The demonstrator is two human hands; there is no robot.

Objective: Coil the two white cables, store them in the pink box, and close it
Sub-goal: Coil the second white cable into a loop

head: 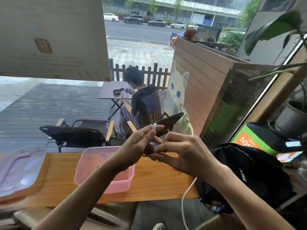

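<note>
Hands meet just above the wooden counter point(149, 183), at about the centre of your view. Your left hand point(139, 145) is closed in a pinch on the white cable point(186, 193), with its white plug end point(154, 126) sticking up between thumb and forefinger at roughly 12 o'clock from your knuckles. Your right hand point(181, 155) is curled toward the left one, fingertips touching it, and seems to pinch the same cable, though blur hides the exact grip. From under your right wrist the cable drops past the counter's near edge toward 6 o'clock, hanging in a loose curve down to the floor.

At 9 o'clock from your hands the pink box point(86, 173) stands open on the counter, your left forearm crossing over its right side; what shows of its inside looks bare. Further out at 9 o'clock lies the clear lid point(18, 165) with pink trim, well apart from the box. At 3 o'clock a black bag point(252, 170) rests on the counter's right end, just beside your right forearm. You can only make out one white cable; a second is not visible
</note>
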